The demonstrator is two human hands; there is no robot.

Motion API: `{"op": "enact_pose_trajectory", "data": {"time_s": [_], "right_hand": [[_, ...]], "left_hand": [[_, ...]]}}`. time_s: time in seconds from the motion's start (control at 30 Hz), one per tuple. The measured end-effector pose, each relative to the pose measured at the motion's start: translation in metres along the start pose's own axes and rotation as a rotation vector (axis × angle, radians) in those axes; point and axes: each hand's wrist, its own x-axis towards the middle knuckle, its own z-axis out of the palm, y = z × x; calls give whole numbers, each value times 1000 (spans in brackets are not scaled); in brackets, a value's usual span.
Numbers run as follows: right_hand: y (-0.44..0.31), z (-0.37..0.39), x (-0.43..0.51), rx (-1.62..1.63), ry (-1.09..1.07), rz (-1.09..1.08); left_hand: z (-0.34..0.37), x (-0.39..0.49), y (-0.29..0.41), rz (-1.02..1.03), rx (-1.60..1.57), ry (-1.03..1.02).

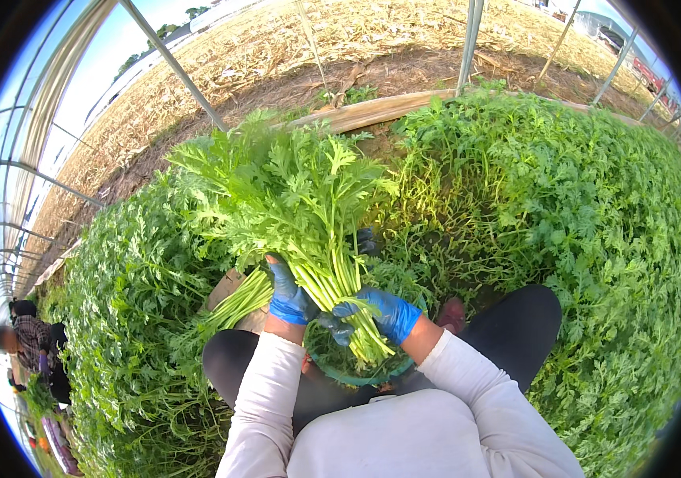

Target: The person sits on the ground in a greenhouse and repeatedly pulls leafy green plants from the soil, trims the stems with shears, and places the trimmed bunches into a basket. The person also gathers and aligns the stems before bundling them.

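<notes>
A large bunch of leafy greens with lobed leaves (298, 197) is held up before me, its leaves away from me and the pale cut stems towards my lap. My left hand (293, 296), in a blue glove, is closed around the left side of the stems. Lower down, my right hand (385, 313), also blue-gloved, grips the stem ends. Beneath the bunch a green round tub (364, 379) with loose leaf bits sits between my legs. Left of my left hand, more cut stems (245, 299) lie on a brown board or cardboard (224, 290).
Dense standing greens (591, 227) grow to the right and left. Ahead are a thinned patch of low stalks (442, 209), a wooden edge board (376, 110) and metal greenhouse poles (173, 63). At the far left a person in a checked shirt (33, 343) holds greens.
</notes>
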Motion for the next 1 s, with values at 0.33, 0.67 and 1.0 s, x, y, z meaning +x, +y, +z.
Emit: {"op": "enact_pose_trajectory", "data": {"time_s": [0.33, 0.67, 1.0], "right_hand": [[20, -7, 17, 11, -9, 5], [-63, -4, 36, -1534, 632, -511], [-111, 21, 99, -1977, 537, -25]], "left_hand": [[33, 11, 79, -75, 194, 34], [26, 33, 61, -76, 233, 257], [18, 33, 62, -146, 474, 292]]}}
